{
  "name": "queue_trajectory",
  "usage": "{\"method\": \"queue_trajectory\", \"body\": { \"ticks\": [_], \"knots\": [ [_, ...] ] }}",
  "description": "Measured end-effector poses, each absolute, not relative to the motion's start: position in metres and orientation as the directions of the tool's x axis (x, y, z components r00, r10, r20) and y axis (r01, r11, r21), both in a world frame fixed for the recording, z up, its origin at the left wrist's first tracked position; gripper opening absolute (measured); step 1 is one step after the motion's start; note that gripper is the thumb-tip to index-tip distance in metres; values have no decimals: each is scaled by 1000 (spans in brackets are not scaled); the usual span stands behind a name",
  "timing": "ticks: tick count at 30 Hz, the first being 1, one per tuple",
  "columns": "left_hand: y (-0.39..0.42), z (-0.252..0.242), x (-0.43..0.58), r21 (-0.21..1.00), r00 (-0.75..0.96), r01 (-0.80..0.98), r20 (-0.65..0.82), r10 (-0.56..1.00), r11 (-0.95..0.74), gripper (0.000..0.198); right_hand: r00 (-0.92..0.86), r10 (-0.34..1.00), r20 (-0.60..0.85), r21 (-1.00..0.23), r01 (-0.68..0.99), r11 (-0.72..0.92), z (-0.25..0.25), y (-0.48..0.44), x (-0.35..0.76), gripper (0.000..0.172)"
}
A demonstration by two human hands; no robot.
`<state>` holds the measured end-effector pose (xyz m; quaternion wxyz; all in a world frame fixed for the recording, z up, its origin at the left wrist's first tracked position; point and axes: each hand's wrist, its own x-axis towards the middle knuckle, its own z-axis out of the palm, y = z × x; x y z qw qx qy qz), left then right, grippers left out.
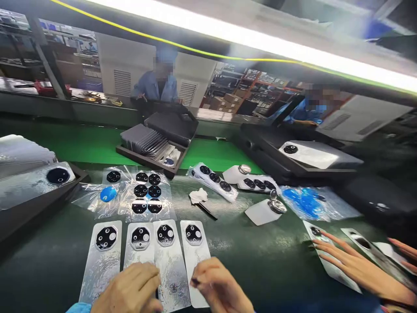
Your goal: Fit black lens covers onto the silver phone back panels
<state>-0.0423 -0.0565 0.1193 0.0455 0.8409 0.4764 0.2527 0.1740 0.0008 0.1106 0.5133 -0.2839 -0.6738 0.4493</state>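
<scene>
Both hands sit at 6 o'clock on four silvery phone back covers (pixel 171 261) lying side by side: left hand (pixel 132 289) curled loosely, right hand (pixel 220 289) pinching one cover's lower edge. Dark green mat (pixel 260 256) has bare room toward 3 o'clock before a co-worker's flat hand (pixel 355 265). Bright green conveyor belt (pixel 91 141) runs at 12.

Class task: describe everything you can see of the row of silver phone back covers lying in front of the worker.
Four phone back covers lie flat, side by side, on the dark green table. Each is a long silvery panel with a glossy, mottled sheen and a round black camera ring with small lens holes at its far end. The left hand and right hand rest on their near ends.
</scene>
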Motion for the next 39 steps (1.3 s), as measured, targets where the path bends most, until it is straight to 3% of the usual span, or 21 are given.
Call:
{"method": "queue_trajectory", "body": {
  "ticks": [2, 4, 9, 12, 17, 20, 27, 39],
  "knots": [
    [-59, 107, -52, 61, 495, 823, 412, 765, -565, 29, -305, 888, 345, -933, -3, 361, 119, 14, 181, 2],
    [-62, 96, -58, -104, 559, 820, 363, 746, -563, 31, -314, 914, 258, -954, 70, 293, 124, 27, 186, 3],
    [-70, 87, -62, -254, 592, 806, 300, 748, -535, 35, -410, 907, 96, -978, 133, 163, 124, 53, 186, 17],
    [-66, 96, -59, -240, 573, 820, 343, 744, -520, 32, -422, 907, -2, -992, 116, 52, 121, 67, 181, 23],
    [-35, 111, -43, -50, 518, 837, 390, 761, -544, 39, -494, 868, -55, -997, 77, -20, 120, 88, 162, 17],
    [-14, 108, -38, -30, 555, 803, 401, 729, -595, 35, -533, 846, 4, -992, 103, 70, 113, 96, 148, 12],
    [-6, 89, -41, -92, 616, 745, 475, 629, -660, 30, -528, 787, 319, -899, 95, 428, 85, 95, 136, 11],
    [3, 100, -40, -4, 566, 763, 486, 666, -646, 31, -583, 750, 311, -886, 106, 450, 87, 93, 136, 11]
  ]
}}
